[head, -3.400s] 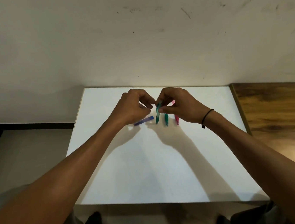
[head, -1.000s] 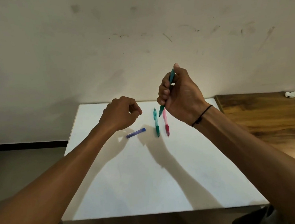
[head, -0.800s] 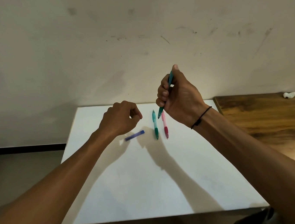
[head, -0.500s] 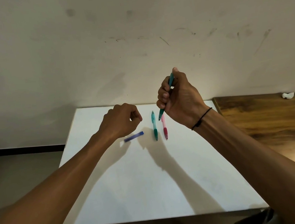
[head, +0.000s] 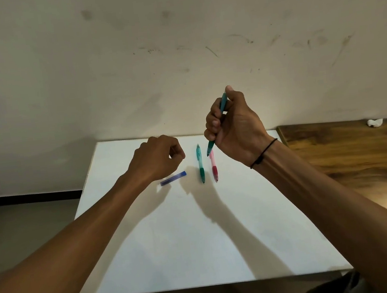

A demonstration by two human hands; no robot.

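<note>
White worktop (head: pixel 198 242), far centre: blue piece (head: pixel 173 178), green pen (head: pixel 200 163), pink pen (head: pixel 213 165). Right hand (head: pixel 234 129) grips raised teal pen (head: pixel 223 102). Left hand (head: pixel 158 160) curled, nothing visible inside.

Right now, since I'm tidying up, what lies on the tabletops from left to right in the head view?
First the blue piece → green pen → pink pen → white scrap on the wooden table. The teal pen in the right hand overlaps the pink pen, so I leave it out.
</note>
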